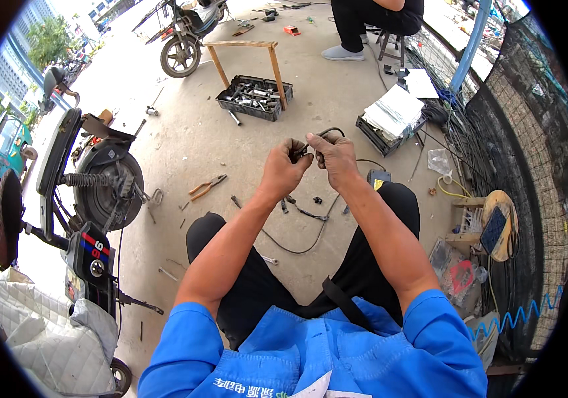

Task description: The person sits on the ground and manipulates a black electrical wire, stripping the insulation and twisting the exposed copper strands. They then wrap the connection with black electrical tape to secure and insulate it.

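Observation:
My left hand [287, 167] and my right hand [334, 160] are raised close together above the floor, between my knees and a parts crate. Both have their fingers pinched on a thin black cable [332, 130], which loops up over the right hand. The exact spot they grip is partly hidden by the fingers. On the floor below, a longer dark wire [297, 253] curves between my legs, with small connectors near it. Orange-handled pliers [206, 188] lie to the left of my left forearm. A dark box-shaped device [378, 178] sits by my right knee.
An electric scooter [92, 259] stands close on the left; another [181, 56] is farther off. Ahead are a black parts crate [231, 106] and a wooden frame [241, 44]. Papers [393, 113] fill a crate at right, near a wooden stool [497, 225]. Another person [363, 26] sits beyond.

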A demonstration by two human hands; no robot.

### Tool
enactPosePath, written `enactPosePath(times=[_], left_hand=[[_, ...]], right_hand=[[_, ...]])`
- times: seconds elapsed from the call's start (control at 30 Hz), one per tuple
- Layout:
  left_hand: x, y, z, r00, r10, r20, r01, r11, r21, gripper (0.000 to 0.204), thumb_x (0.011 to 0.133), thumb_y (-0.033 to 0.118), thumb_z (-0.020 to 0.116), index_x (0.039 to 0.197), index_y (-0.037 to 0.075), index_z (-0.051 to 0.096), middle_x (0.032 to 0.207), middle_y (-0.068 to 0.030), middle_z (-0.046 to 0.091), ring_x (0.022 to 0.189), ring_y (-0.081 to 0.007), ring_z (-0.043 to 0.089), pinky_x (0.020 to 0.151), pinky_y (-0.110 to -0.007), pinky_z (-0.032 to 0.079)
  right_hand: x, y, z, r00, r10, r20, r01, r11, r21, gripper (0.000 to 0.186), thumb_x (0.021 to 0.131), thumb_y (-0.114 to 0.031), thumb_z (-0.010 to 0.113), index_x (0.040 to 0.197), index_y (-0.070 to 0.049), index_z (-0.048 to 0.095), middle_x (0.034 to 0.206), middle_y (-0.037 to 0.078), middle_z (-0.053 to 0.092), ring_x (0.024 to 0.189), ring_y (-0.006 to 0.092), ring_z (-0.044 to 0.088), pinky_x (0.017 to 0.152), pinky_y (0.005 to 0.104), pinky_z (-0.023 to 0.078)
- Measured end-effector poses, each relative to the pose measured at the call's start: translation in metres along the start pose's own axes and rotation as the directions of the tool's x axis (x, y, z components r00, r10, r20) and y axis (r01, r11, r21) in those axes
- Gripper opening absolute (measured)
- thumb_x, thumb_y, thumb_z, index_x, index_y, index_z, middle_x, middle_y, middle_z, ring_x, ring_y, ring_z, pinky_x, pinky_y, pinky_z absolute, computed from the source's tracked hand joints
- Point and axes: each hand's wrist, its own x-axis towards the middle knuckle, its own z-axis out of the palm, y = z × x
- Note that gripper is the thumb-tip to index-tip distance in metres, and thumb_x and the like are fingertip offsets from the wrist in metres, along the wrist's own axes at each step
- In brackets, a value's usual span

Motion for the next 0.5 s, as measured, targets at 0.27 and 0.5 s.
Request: enactPosePath(times=[0.27,0.5], left_hand=[[-0.001,0.005,-0.007,0.997,-0.076,0.033,0.083,0.952,-0.294,0.022,0.098,0.020,0.060,0.095,-0.001,0.065,0.073,0.0001,0.058,0.061,-0.0053,0.049,0.051,-0.021,0.036],[0.003,0.002,-0.016,0.936,-0.237,0.260,0.347,0.745,-0.570,0.021,0.098,0.019,0.055,0.092,0.000,0.063,0.071,-0.0009,0.056,0.058,-0.0073,0.046,0.048,-0.023,0.033]], right_hand=[[0.000,-0.003,-0.001,1.000,0.027,0.007,-0.028,0.998,0.059,0.026,0.085,-0.023,0.080,0.078,-0.005,0.063,0.063,-0.001,0.052,0.051,0.0073,0.044,0.046,0.0239,0.035],[-0.004,-0.006,0.001,1.000,-0.018,0.019,0.019,1.000,-0.022,0.024,0.084,-0.022,0.078,0.077,-0.002,0.066,0.060,-0.001,0.054,0.048,0.0068,0.046,0.044,0.0236,0.036]])
